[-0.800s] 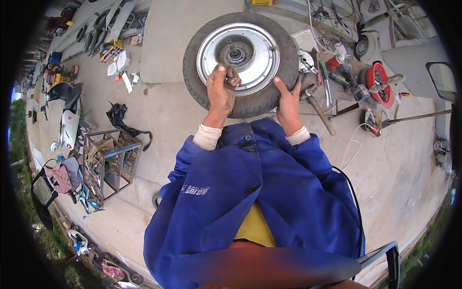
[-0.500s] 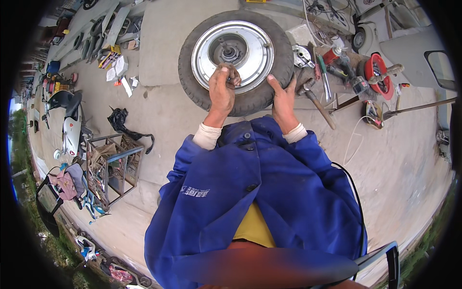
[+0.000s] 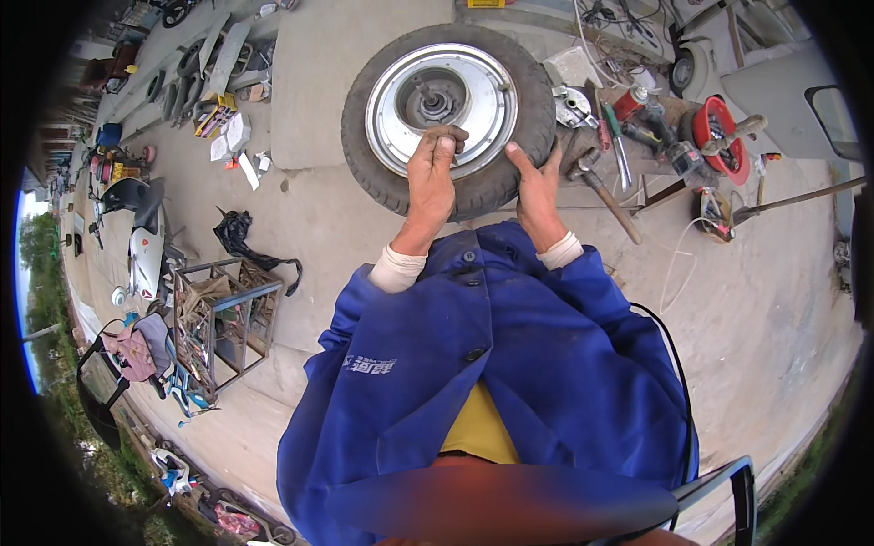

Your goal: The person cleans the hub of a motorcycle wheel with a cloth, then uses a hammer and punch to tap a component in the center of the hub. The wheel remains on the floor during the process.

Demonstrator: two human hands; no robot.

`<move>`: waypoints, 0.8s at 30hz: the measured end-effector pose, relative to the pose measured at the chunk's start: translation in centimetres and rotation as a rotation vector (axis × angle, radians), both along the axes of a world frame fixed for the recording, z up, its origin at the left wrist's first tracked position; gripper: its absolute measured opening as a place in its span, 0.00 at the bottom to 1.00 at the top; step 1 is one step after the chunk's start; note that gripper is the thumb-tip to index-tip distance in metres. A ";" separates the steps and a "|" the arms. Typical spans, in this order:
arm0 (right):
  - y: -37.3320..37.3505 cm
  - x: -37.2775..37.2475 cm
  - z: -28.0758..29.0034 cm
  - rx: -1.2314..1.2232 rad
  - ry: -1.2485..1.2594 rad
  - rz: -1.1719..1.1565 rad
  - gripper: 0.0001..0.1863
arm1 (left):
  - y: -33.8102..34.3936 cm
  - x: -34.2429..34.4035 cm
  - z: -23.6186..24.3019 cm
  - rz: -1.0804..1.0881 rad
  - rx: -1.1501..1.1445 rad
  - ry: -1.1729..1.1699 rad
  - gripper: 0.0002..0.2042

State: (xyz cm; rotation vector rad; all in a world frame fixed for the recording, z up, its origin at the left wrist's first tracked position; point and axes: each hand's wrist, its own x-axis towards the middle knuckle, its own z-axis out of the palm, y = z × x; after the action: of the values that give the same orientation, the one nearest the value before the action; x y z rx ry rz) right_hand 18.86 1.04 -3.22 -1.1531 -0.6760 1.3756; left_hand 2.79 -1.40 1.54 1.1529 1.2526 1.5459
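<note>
The wheel [image 3: 438,102] lies in the far middle of the scene, just beyond the blue jacket [image 3: 414,314], with its axle [image 3: 421,85] pointing up from the recessed hub. The left hand [image 3: 431,182] is over the wheel's near edge, its fingers bent inward above the silver rim [image 3: 489,114] and the thumb close against them; whether anything is pinched there, I cannot tell. The right hand [image 3: 539,189] is at the near right of the tyre [image 3: 536,102], half spread, thumb apart from the fingers and against the sidewall; it has no full grip on the tyre.

Right of the wheel, a hammer [image 3: 612,202] lies with its handle toward the near side. Beyond it are a green-handled tool [image 3: 617,138], a red can [image 3: 625,104] and a round metal part [image 3: 571,107]. Farther right is a red bowl [image 3: 740,170] with things in it. On the left, a black bag [image 3: 238,235] lies on the floor [image 3: 314,218] near a metal rack [image 3: 246,293], and a white scooter [image 3: 144,255] stands farther left.
</note>
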 end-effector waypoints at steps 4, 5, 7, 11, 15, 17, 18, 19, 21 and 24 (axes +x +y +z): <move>0.0 0.1 -0.2 0.011 -0.020 0.001 0.55 | 1.4 -1.3 -2.1 -0.106 -0.063 -0.387 0.12; 0.1 0.2 -0.4 0.019 -0.029 0.001 0.55 | 1.9 -2.0 -2.6 -0.227 -0.049 -0.387 0.11; 0.1 0.1 0.0 -0.008 0.011 -0.004 0.53 | 3.2 -3.7 -3.8 -0.467 -0.026 -0.384 0.10; 0.0 0.1 0.3 0.019 0.065 -0.011 0.51 | 2.6 -3.0 -3.0 -0.304 0.063 -0.283 0.10; -0.2 -0.1 0.5 -0.018 -0.003 -0.012 0.50 | 0.6 0.2 -1.0 0.093 0.071 -0.138 0.12; -0.2 0.0 0.2 -0.056 -0.023 0.005 0.50 | 1.6 -0.9 -2.2 -0.117 0.018 -0.342 0.10; -0.1 0.0 0.0 -0.038 -0.009 0.000 0.50 | 2.6 -2.4 -2.6 -0.288 -0.022 -0.416 0.09; -0.1 0.1 0.0 -0.021 -0.014 0.000 0.50 | 3.4 -3.1 -1.8 -0.461 -0.060 -0.487 0.09; -0.1 0.0 0.1 0.008 -0.017 -0.004 0.50 | 4.1 -3.4 -1.0 -0.481 -0.130 -0.374 0.10; -0.1 0.0 0.6 -0.006 0.069 -0.011 0.52 | 2.3 -2.6 -2.4 -0.230 0.018 -0.202 0.09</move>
State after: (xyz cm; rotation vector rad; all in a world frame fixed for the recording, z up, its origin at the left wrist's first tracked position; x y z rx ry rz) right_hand 18.88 0.93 -2.66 -1.1073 -0.6156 1.4031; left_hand 0.21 0.95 -0.86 1.0814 0.9401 1.4628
